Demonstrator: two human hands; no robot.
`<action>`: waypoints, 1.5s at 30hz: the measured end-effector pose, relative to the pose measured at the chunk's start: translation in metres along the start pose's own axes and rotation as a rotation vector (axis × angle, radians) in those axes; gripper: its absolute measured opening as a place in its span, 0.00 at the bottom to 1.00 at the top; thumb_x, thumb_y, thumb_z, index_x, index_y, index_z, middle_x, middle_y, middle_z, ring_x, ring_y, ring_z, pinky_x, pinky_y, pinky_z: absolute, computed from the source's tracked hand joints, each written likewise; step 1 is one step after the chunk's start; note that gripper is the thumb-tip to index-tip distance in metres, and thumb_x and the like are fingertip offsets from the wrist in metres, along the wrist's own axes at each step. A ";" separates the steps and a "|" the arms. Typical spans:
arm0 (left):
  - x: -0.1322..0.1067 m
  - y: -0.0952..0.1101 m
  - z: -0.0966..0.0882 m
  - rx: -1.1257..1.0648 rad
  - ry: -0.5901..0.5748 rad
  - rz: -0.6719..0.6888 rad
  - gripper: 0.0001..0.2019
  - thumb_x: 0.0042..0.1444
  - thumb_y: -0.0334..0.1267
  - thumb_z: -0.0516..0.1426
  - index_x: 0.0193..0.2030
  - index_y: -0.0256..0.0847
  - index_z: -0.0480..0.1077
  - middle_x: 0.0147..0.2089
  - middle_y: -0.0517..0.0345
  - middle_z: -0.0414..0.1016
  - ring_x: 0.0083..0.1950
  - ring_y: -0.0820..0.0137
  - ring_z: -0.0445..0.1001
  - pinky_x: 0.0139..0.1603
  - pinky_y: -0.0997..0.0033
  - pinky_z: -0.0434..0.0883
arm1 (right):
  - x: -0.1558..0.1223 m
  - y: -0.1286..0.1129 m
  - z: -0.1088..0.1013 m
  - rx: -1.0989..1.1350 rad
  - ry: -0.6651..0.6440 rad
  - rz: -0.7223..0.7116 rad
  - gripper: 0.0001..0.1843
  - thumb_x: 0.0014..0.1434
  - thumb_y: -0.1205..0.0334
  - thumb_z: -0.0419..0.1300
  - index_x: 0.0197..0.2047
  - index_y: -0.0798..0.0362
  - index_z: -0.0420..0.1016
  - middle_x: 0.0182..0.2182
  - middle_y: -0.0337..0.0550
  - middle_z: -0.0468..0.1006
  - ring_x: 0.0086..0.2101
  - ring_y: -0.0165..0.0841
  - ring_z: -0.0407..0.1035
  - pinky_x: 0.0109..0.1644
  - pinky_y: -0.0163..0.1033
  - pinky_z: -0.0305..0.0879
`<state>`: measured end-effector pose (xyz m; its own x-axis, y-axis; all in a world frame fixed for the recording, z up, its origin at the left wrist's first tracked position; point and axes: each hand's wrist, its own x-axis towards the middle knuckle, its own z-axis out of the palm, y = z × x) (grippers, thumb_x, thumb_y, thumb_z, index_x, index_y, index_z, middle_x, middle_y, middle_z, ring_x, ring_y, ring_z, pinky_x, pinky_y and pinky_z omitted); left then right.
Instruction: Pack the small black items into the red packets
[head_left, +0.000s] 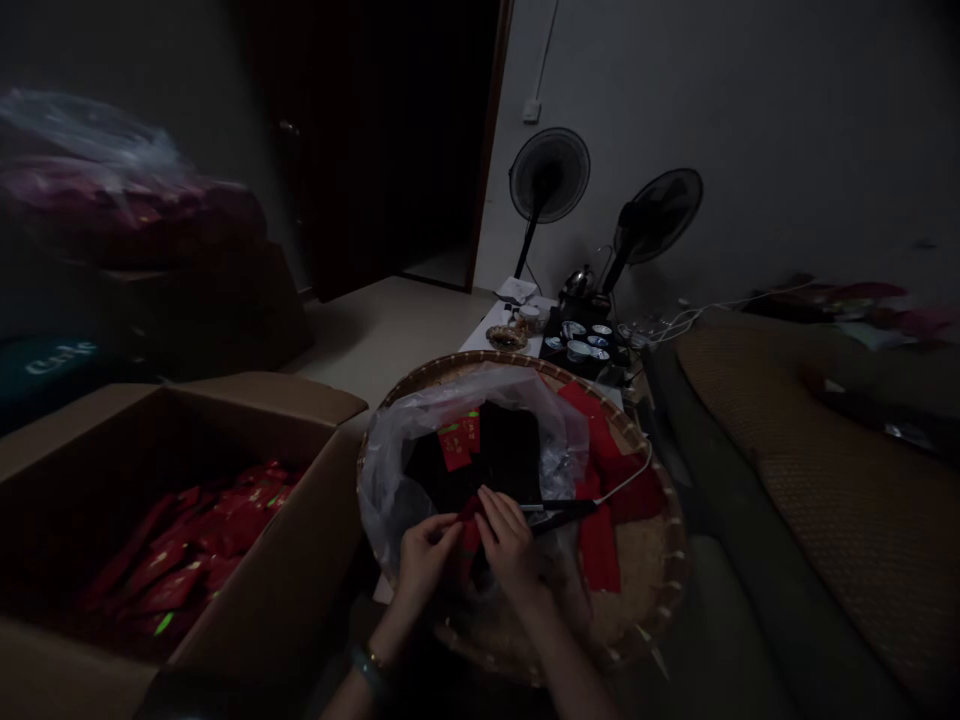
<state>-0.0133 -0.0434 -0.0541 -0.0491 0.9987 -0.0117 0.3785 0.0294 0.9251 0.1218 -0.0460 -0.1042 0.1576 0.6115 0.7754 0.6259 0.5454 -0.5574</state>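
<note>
Both hands meet over the round woven bamboo tray [652,590]: the left hand [424,556] and right hand [508,541] pinch a small red paper packet [470,527] between their fingertips, just in front of a clear plastic bag [397,450] holding dark contents. More red packets fill the open cardboard box [300,590] at the left.

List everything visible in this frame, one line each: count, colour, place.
round woven bamboo tray: one, tan, on the lap.
clear plastic bag: one, on the tray, dark contents inside.
red paper packets on the tray: several, right half of the tray.
small red packet: one, pinched between both hands.
open cardboard box: one, brown, at left.
red packets in the box: many.
standing fans: two, black, by the far wall.
small cups: several, pale, on a low table beyond the tray.
woven mat: one, brown, at right.
left hand: on the packet, bracelet on the wrist.
right hand: on the packet.
</note>
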 end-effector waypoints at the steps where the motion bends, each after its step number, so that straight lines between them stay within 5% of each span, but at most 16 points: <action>1: 0.000 0.002 0.000 -0.009 0.002 -0.006 0.15 0.43 0.43 0.60 0.34 0.34 0.76 0.33 0.50 0.79 0.35 0.64 0.76 0.36 0.70 0.72 | 0.000 0.000 0.000 0.012 0.013 0.004 0.20 0.60 0.68 0.52 0.55 0.51 0.65 0.46 0.46 0.74 0.46 0.36 0.67 0.49 0.45 0.67; 8: -0.003 0.008 0.001 0.014 -0.003 0.013 0.14 0.44 0.44 0.59 0.33 0.35 0.76 0.31 0.51 0.79 0.33 0.65 0.76 0.35 0.71 0.72 | 0.002 0.001 -0.002 0.070 0.102 0.143 0.07 0.57 0.63 0.57 0.39 0.52 0.74 0.37 0.46 0.76 0.39 0.35 0.68 0.42 0.43 0.68; 14: -0.002 0.007 0.002 0.082 -0.038 0.074 0.13 0.46 0.44 0.57 0.33 0.37 0.76 0.32 0.53 0.78 0.34 0.65 0.75 0.36 0.70 0.72 | 0.009 -0.002 -0.012 0.040 0.029 0.159 0.06 0.55 0.64 0.58 0.28 0.53 0.74 0.28 0.44 0.71 0.33 0.33 0.65 0.37 0.40 0.65; 18: -0.001 0.007 0.000 0.078 -0.093 0.074 0.15 0.47 0.42 0.57 0.39 0.37 0.75 0.38 0.52 0.78 0.39 0.64 0.76 0.41 0.69 0.72 | 0.013 0.001 -0.025 0.144 -0.036 0.213 0.07 0.57 0.64 0.55 0.29 0.53 0.73 0.27 0.44 0.72 0.32 0.33 0.65 0.38 0.40 0.65; 22: 0.001 0.009 -0.005 0.113 -0.174 0.085 0.15 0.50 0.42 0.55 0.41 0.38 0.74 0.41 0.53 0.78 0.42 0.64 0.75 0.44 0.67 0.72 | 0.011 0.007 -0.034 0.368 -0.155 0.411 0.08 0.57 0.60 0.54 0.32 0.53 0.73 0.29 0.44 0.75 0.33 0.34 0.69 0.38 0.38 0.67; 26: 0.005 0.013 -0.009 0.237 -0.240 0.167 0.13 0.53 0.42 0.54 0.40 0.41 0.75 0.42 0.55 0.78 0.43 0.64 0.75 0.45 0.68 0.70 | 0.010 0.012 -0.033 0.581 -0.367 0.592 0.12 0.51 0.56 0.60 0.37 0.54 0.74 0.33 0.44 0.78 0.34 0.36 0.72 0.38 0.39 0.68; 29: 0.008 0.018 -0.010 0.294 -0.314 0.226 0.13 0.55 0.41 0.52 0.43 0.43 0.74 0.43 0.56 0.77 0.44 0.66 0.74 0.46 0.69 0.70 | 0.014 0.017 -0.029 0.646 -0.396 0.660 0.14 0.51 0.55 0.60 0.37 0.56 0.75 0.33 0.45 0.79 0.35 0.38 0.72 0.42 0.42 0.68; 35: 0.017 0.015 -0.012 0.269 -0.355 0.237 0.19 0.56 0.35 0.48 0.54 0.40 0.64 0.50 0.54 0.73 0.48 0.68 0.72 0.49 0.69 0.68 | 0.022 0.021 -0.030 0.783 -0.442 0.616 0.14 0.56 0.54 0.54 0.39 0.55 0.72 0.33 0.42 0.77 0.32 0.33 0.71 0.34 0.37 0.69; 41: 0.021 0.008 -0.013 0.243 -0.447 0.194 0.22 0.55 0.33 0.49 0.57 0.40 0.60 0.51 0.52 0.72 0.49 0.69 0.71 0.51 0.69 0.67 | 0.021 0.032 -0.031 0.764 -0.629 0.567 0.17 0.57 0.54 0.53 0.45 0.54 0.74 0.41 0.44 0.78 0.42 0.38 0.70 0.48 0.46 0.64; 45: 0.021 0.010 -0.008 0.361 -0.302 0.274 0.20 0.55 0.33 0.49 0.56 0.41 0.61 0.51 0.51 0.71 0.49 0.67 0.71 0.51 0.65 0.67 | 0.025 0.042 -0.031 0.519 -0.634 0.499 0.16 0.60 0.57 0.49 0.40 0.53 0.76 0.35 0.44 0.79 0.36 0.37 0.72 0.41 0.43 0.66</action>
<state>-0.0176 -0.0229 -0.0426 0.3435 0.9376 0.0539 0.6365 -0.2747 0.7207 0.1762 -0.0257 -0.0989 -0.2236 0.9554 0.1928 0.1584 0.2308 -0.9600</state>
